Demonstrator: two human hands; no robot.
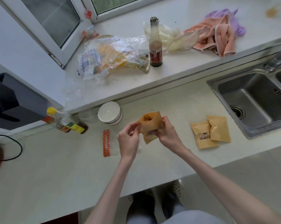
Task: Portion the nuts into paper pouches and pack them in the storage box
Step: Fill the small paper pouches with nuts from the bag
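Observation:
A brown paper pouch [150, 126] is held upright above the counter, its mouth open and nuts visible inside. My right hand [166, 131] grips its right side and lower part. My left hand [128, 139] pinches the pouch's left edge near the top. Two more brown pouches lie flat on the counter to the right: one [202, 135] shows nuts through a small window, and the other [219, 128] overlaps it. A clear bag with an orange printed strip [106, 143] lies left of my hands. A round white lidded container [109, 113] stands behind the pouch.
A steel sink [252, 101] sits at the right. Sauce bottles [67, 122] lean at the left by a dark appliance [12, 102]. On the raised ledge behind are crumpled plastic bags [112, 54], a brown bottle [156, 46] and cloths [217, 36]. A black cable [18, 146] curls at far left.

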